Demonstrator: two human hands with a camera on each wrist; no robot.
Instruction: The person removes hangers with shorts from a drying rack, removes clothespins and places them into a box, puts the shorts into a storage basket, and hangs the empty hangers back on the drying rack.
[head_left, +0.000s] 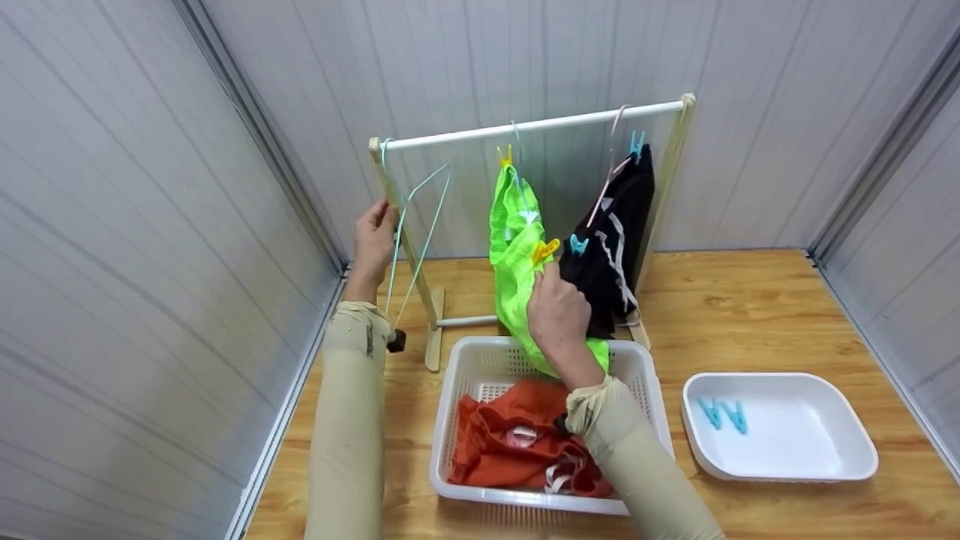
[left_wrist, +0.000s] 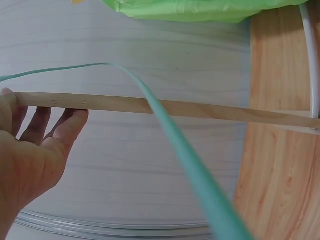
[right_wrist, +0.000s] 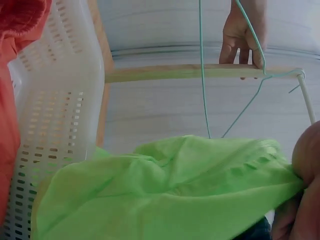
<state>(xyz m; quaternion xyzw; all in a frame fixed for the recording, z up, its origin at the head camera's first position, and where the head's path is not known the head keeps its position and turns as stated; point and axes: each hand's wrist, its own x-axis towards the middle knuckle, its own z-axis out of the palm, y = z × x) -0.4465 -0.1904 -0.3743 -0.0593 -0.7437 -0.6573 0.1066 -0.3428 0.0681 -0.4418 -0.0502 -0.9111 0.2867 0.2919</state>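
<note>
My left hand (head_left: 375,234) grips the left wooden post (left_wrist: 125,104) of a small drying rack, fingers on one side of it. A thin teal hanger (head_left: 437,217) with nothing on it hangs from the rail beside that hand. My right hand (head_left: 559,309) pinches the waist edge of bright green shorts (right_wrist: 165,192), just below a yellow clothespin (head_left: 546,250). The shorts hang from a hanger on the rail, a second yellow clothespin (head_left: 505,155) at their far side. Their lower end reaches the basket; my right fingertips are partly hidden.
Black clothing (head_left: 626,217) hangs at the rail's right from a pink hanger with blue clothespins (head_left: 578,244). Below stands a white perforated basket (head_left: 444,427) holding an orange garment (head_left: 499,450). A white tray (head_left: 802,435) with two blue clothespins (head_left: 733,417) is at right. Panel walls enclose the floor.
</note>
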